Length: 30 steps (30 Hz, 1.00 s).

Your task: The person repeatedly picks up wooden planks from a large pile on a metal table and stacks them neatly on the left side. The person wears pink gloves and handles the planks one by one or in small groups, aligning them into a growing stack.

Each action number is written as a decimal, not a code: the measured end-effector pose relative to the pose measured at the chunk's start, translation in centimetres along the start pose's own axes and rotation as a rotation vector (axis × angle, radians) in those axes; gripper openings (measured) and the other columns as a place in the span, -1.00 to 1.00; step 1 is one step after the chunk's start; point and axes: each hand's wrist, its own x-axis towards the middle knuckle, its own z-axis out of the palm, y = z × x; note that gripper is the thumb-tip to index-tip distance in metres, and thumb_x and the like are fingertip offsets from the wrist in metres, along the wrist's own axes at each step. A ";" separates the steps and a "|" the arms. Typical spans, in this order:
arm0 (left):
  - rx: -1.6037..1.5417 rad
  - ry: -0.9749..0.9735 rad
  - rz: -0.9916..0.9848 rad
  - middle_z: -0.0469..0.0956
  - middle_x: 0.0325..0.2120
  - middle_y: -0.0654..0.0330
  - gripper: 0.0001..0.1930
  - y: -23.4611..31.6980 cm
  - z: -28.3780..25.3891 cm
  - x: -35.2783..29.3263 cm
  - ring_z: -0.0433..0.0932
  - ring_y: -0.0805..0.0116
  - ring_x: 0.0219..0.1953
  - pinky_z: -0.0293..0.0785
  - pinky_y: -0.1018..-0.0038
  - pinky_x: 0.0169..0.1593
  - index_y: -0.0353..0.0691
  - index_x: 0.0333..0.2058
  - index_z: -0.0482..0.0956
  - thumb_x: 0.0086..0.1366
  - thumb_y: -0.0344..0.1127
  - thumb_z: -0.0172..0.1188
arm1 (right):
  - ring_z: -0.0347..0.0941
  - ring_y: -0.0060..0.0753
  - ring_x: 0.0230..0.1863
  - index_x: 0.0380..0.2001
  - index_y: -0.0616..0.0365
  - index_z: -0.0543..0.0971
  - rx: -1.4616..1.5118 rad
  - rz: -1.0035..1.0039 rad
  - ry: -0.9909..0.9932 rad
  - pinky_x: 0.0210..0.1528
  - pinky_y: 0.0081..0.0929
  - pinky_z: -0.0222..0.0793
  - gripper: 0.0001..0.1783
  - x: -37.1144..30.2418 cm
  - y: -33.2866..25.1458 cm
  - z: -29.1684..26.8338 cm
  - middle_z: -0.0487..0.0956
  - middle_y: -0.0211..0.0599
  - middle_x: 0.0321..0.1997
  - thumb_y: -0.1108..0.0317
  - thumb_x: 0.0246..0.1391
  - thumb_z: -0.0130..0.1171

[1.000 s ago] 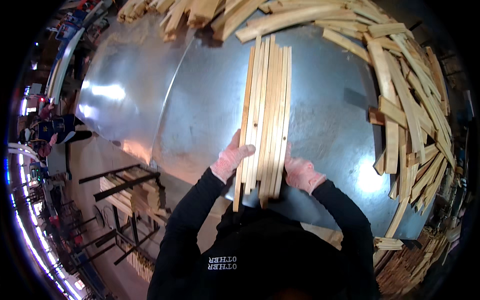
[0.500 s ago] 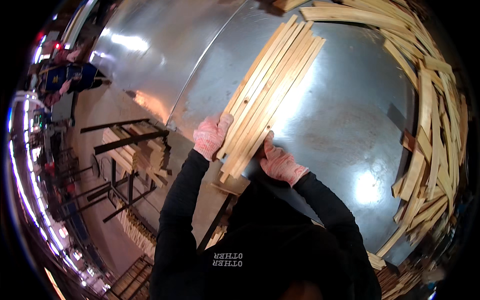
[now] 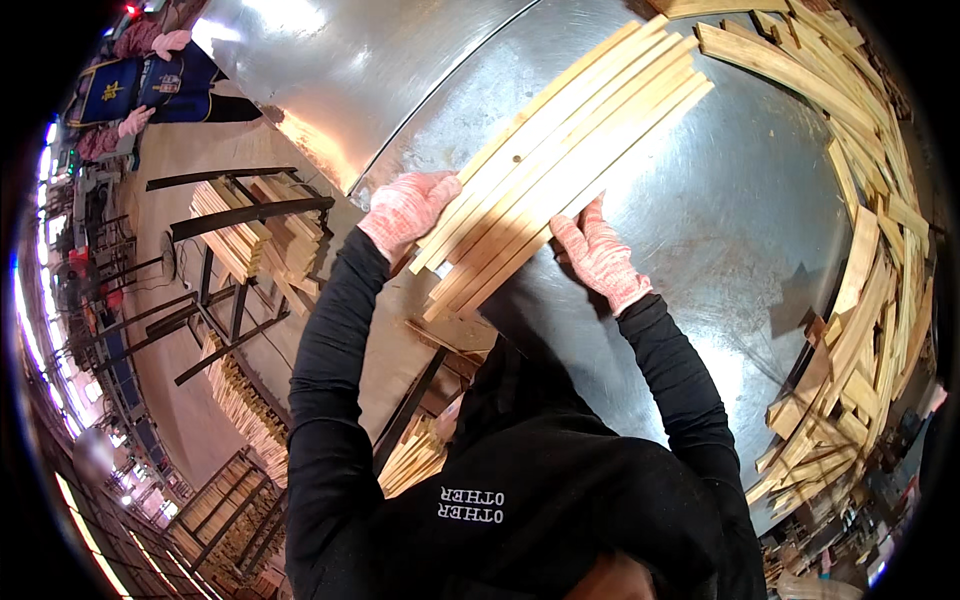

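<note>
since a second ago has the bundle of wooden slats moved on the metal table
Yes. The slat bundle has swung toward the metal table edge on the person's left.

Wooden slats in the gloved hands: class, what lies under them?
Under the slats lies a shiny metal table, with the left hand and right hand at their sides. The near ends overhang the edge. Whatever lies directly beneath them is covered.

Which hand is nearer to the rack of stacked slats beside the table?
Left. The left hand grips the bundle on the rack's side; the right hand is farther away.
</note>
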 end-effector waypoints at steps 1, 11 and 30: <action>-0.009 -0.004 0.026 0.69 -0.10 -0.02 -0.42 -0.5 -0.1 0.0 0.64 0.08 0.00 0.48 0.31 0.08 -0.19 0.13 0.59 0.47 0.17 -0.05 | 0.53 0.13 0.16 0.43 0.28 0.16 0.042 0.043 -0.155 0.17 -0.24 0.44 -0.13 -0.5 -1.6 -1.8 0.57 0.19 0.12 -0.04 0.27 0.17; -0.533 0.406 0.198 0.47 0.18 -0.02 -0.53 13.0 7.0 -3.6 0.48 0.15 0.20 0.37 0.21 0.34 -0.39 0.29 0.35 0.47 -0.35 0.03 | 0.25 0.11 0.41 0.43 0.11 0.21 -1.029 0.677 0.820 0.42 -0.01 0.09 0.08 -18.8 19.6 -41.3 0.36 0.13 0.36 -0.46 0.07 0.08; -0.954 -0.650 0.050 0.62 -0.17 0.13 -0.44 44.9 44.8 -7.6 0.63 0.33 -0.18 0.61 0.41 -0.08 -0.41 0.16 0.43 0.33 -0.14 0.29 | 0.50 -0.42 0.18 0.34 0.30 0.30 0.670 -0.026 0.721 0.25 -0.41 0.40 -0.38 -37.1 20.8 -29.4 0.62 -0.05 0.13 0.43 0.26 0.19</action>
